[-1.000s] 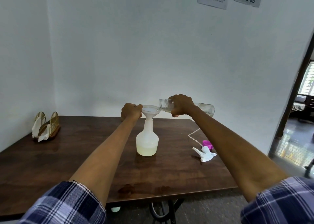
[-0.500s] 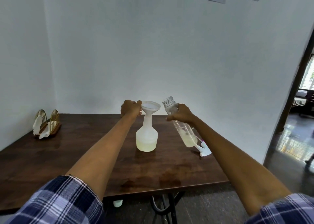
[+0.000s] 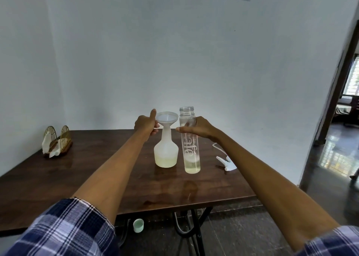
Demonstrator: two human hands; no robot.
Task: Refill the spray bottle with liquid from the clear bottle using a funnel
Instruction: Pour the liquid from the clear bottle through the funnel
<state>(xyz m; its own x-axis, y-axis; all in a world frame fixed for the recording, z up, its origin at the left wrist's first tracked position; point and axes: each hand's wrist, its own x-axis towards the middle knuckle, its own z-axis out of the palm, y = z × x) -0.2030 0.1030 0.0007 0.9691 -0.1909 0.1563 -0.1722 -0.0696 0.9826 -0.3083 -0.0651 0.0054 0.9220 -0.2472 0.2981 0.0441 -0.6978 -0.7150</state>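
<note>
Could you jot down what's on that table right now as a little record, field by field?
Spray bottle: white translucent plastic spray bottle, upright, pale yellowish liquid at its bottom
Funnel: white plastic funnel seated in its neck
Clear bottle: tall clear bottle, upright on the dark wooden table, uncapped, a little liquid left
Left hand: holds the funnel's rim
Right hand: grips the clear bottle
Sprayer: white trigger head lying beside

1. The spray bottle (image 3: 166, 152) stands upright on the worktop (image 3: 97, 178), pale liquid in its base.
2. The funnel (image 3: 167, 119) sits in the spray bottle's neck; the left hand (image 3: 146, 125) pinches its rim.
3. Just right of the spray bottle, the clear bottle (image 3: 190, 145) stands upright, uncapped, gripped by the right hand (image 3: 196, 128).
4. Further right lies the spray head (image 3: 226, 163).
</note>
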